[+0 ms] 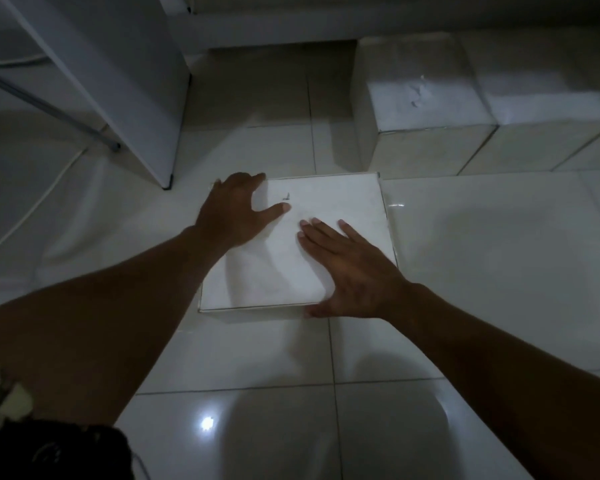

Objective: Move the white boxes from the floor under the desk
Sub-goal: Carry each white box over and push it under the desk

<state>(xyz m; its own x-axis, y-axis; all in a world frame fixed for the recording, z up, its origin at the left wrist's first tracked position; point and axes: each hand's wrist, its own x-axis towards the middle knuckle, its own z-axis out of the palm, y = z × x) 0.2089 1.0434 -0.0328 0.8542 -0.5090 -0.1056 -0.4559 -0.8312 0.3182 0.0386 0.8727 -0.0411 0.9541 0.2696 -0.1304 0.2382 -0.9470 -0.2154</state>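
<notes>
A flat white box lies on the glossy tiled floor in the middle of the view. My left hand rests on its far left corner, fingers curled over the left edge and thumb flat on the lid. My right hand lies palm down on the lid near the box's near right side, fingers spread, thumb at the front edge. Two more white boxes stand side by side at the back right: one nearer the middle, the other running off to the right.
A white desk side panel stands at the upper left, its foot on the floor just left of the flat box. A thin metal leg and a white cable lie further left. A white wall base runs along the back.
</notes>
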